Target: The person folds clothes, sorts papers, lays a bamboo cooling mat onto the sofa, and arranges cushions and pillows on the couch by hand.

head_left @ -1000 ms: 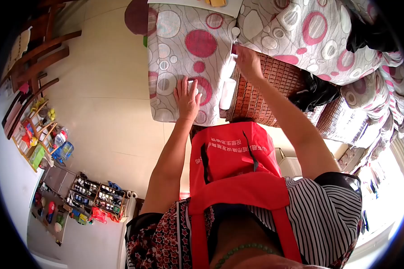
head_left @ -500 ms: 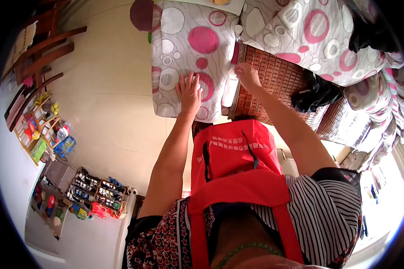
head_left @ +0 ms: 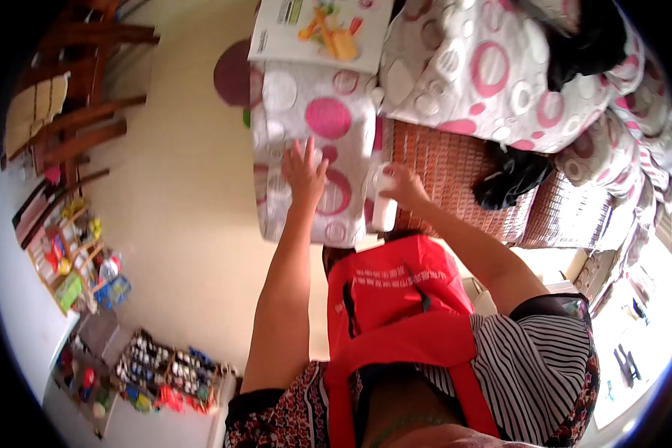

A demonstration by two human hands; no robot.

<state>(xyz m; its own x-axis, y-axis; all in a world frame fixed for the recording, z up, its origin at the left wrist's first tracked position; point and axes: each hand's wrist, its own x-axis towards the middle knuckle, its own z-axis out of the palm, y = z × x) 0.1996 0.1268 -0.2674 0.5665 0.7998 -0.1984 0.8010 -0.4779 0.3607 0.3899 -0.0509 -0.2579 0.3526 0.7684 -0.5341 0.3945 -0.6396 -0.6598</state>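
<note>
My left hand (head_left: pixel 305 178) is open over the grey-white cover (head_left: pixel 280 205) with pink and white circles, which lies over the sofa arm. Its fingers are spread; whether they press on the cloth I cannot tell. At the inner edge of the arm, my right hand (head_left: pixel 406 187) reaches in from the right, thumb and fingers apart beside a long white piece (head_left: pixel 384 213). That piece may be a fold of cloth or a separate item. Reddish-brown woven matting (head_left: pixel 444 172) covers the seat beneath the right hand.
A white printed box or booklet (head_left: pixel 317 33) lies at the far end of the arm. Black cloth (head_left: pixel 511 179) rests on the matting, near a bunched patterned cover (head_left: pixel 463 67). A red apron (head_left: pixel 396 287) hangs before me. Wooden chairs (head_left: pixel 89 97) and a shoe rack (head_left: pixel 168 366) stand left.
My left hand has lifted its fingers and spread them wider. The right hand has gone from closed to open at the white piece. The view has tilted, showing more of the printed item.
</note>
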